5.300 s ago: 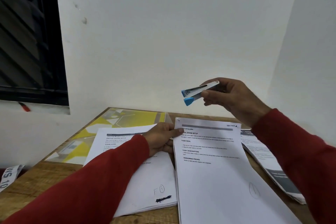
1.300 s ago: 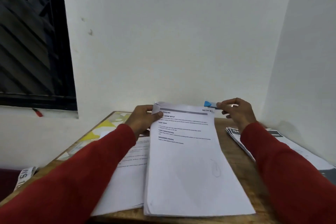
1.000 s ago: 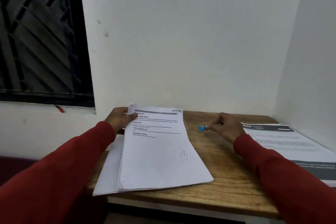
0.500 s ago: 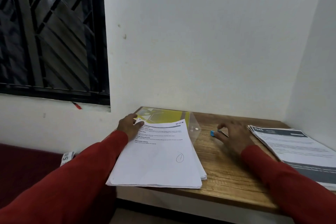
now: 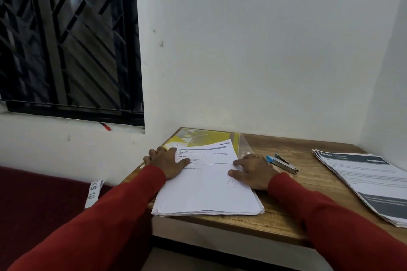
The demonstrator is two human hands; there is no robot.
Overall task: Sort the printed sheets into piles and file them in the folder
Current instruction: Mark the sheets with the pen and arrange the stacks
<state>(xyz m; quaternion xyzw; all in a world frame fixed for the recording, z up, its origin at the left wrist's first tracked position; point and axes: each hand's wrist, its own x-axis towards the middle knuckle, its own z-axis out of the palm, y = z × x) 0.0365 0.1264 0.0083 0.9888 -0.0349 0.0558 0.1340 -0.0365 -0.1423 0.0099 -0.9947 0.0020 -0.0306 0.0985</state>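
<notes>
- Two red sleeves (image 5: 92,226) reach in from the near edge toward a wooden table (image 5: 290,211) set in a white-walled corner.
- A stack of printed sheets (image 5: 204,191) lies flat at the table's near left; its near edge is just beside the table's front edge, and a pen-drawn oval marks the top page.
- The left hand (image 5: 165,161) lies palm down, fingers spread, on the stack's left edge, gripping nothing.
- The right hand (image 5: 253,171) lies palm down, fingers loosely spread, on the stack's right edge, likewise gripping nothing.
- A blue-tipped stapler (image 5: 283,163) rests on the wood just right of the right hand, apart from it.
- A second pile of sheets with dark header bands (image 5: 370,180) lies at the table's right side, well apart from the first stack.
- A yellow-patterned clear folder (image 5: 202,137) lies at the far left, partly under the stack's far end.
- A barred window (image 5: 66,37) fills the upper left; a paper strip printed "10" (image 5: 93,192) hangs left of the table.
</notes>
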